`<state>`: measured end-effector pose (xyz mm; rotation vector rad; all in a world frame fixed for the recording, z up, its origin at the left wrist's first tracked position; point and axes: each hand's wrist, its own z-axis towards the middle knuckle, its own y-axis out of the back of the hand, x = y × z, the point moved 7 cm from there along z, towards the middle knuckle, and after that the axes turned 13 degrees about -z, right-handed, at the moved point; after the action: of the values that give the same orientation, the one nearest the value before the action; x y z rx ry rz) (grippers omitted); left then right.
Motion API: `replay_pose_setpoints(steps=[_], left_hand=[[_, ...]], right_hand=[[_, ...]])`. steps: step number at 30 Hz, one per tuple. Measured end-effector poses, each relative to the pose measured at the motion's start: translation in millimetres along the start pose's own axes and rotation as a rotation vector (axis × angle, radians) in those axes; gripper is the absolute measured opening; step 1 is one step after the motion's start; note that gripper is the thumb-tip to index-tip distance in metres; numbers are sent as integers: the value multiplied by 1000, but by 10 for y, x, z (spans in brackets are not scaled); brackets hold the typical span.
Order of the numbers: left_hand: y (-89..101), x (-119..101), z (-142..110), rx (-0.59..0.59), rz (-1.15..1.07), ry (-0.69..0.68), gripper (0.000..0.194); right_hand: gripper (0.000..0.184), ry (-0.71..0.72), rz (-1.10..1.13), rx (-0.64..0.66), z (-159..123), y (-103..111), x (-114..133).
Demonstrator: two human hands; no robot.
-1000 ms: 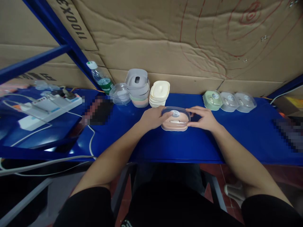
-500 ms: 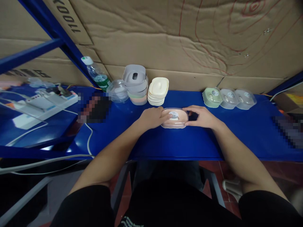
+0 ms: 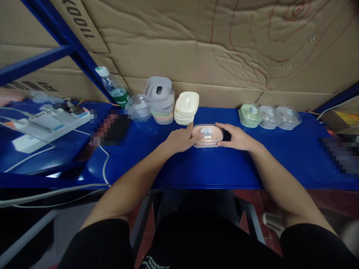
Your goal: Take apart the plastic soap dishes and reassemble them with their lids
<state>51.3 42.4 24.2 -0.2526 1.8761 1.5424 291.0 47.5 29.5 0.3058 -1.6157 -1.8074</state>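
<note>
While yellow lids (image 3: 186, 107) stand just beyond, both hands (image 3: 181, 140) (image 3: 238, 137) (half-curled) grip the pink box (image 3: 210, 140).

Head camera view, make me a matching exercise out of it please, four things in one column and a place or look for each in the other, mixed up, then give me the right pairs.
Things
1. Bottle
2. Pink box
3. Cream stack
4. Green box

Places and looks
A. Right beside the grey-topped stack, on its right
B. White cap and green label
C. Leftmost in the row of lidded boxes
D. Held between the left hand and the right hand

Right pairs: 1-B, 2-D, 3-A, 4-C
</note>
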Motion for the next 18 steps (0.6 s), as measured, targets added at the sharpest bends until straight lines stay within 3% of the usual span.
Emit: replay_pose_setpoints(steps=[3,9,13,18], left_hand=[[-24,-7,-4,36,11,9,104],[-89,-55,-30,130,26,-53,105],[-102,-72,-35,158,71,-70,99],[-118,-105,-44,199,148,-91,90]], right_hand=[[94,-84,-90,11,-26,83,-70],[91,-488,-432,-73,-203,325,-303],[89,-423,-543,-236,-217,407,-249],[67,-259,-601,-145,-99,246,-99]])
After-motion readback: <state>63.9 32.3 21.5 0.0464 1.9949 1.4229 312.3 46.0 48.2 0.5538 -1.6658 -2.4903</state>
